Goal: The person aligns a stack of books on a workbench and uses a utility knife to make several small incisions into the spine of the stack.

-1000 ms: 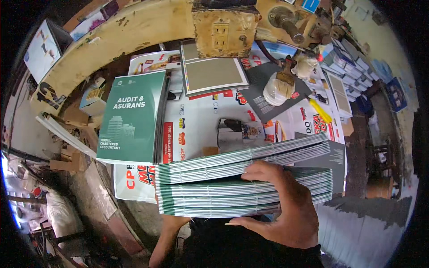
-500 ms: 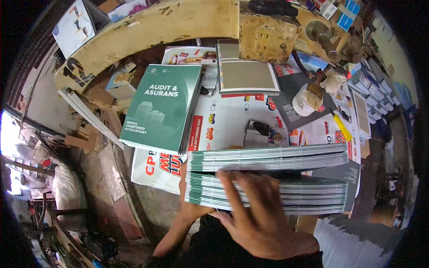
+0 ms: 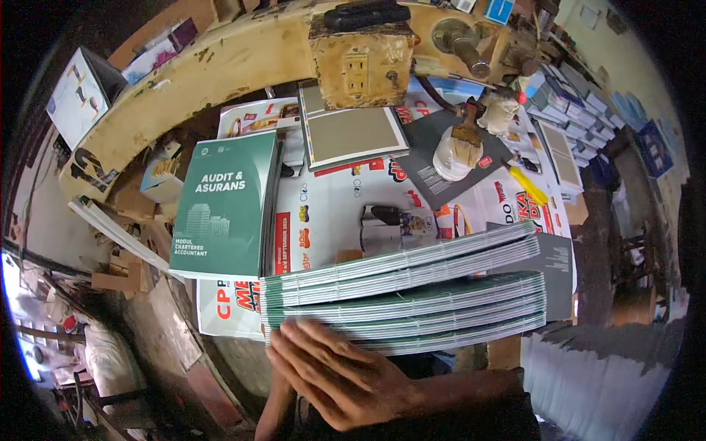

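Several sewn book blocks (image 3: 412, 312) lie in a stack in front of me, their white spines with rows of stitching facing me and green bands at the left end. The upper blocks fan apart from the lower ones toward the right. My right hand (image 3: 342, 375) lies with straight fingers against the lower left part of the spines. Behind it rises my left hand (image 3: 278, 393), at the stack's left end; its fingers are hidden. Left of the stack sits a pile of green-covered books (image 3: 220, 209).
Printed poster sheets (image 3: 331, 213) cover the worktop. Toward the back are grey-brown boards (image 3: 357, 136), a white glue tub with a brush (image 3: 456, 158), a yellow-handled tool (image 3: 528, 185) and a worn box with sockets (image 3: 360, 66). Cartons (image 3: 577, 103) are piled at the far right.
My right hand has slid left and down along the spines to the stack's left end. The stack now tilts up to the right and its upper blocks have fanned. The view has shifted right.
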`<state>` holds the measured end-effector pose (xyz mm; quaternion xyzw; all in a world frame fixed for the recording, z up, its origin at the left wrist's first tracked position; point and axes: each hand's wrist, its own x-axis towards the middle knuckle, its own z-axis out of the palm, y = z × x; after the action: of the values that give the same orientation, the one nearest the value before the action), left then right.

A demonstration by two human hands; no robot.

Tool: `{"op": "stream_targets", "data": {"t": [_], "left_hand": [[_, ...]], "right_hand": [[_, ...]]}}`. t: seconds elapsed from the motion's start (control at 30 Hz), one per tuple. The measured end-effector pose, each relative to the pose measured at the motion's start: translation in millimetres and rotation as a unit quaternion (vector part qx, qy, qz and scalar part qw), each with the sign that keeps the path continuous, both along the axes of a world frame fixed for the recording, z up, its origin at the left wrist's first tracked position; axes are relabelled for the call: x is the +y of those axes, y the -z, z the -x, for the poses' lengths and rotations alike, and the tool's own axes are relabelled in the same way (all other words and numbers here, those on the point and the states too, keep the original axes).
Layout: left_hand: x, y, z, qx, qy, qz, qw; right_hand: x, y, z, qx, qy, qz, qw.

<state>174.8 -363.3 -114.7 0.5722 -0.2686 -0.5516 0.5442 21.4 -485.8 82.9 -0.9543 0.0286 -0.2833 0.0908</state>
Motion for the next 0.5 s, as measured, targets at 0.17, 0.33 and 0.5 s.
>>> {"op": "stream_targets", "data": {"t": [0.17,0.33,0.5], "left_hand": [[15,-16,-5,-0.445,-0.085,0.017,0.891],[1,-24,-4,-0.437,-0.092,0.073,0.892],[-19,-44,-2,-0.418,-0.066,0.085,0.902]], "right_hand": [[-41,-60,51,0.075,0.076,-0.289,0.951],[-74,-52,55,-0.058,0.242,-0.239,0.939],[-74,-42,42,-0.016,0.251,-0.205,0.946]]}}
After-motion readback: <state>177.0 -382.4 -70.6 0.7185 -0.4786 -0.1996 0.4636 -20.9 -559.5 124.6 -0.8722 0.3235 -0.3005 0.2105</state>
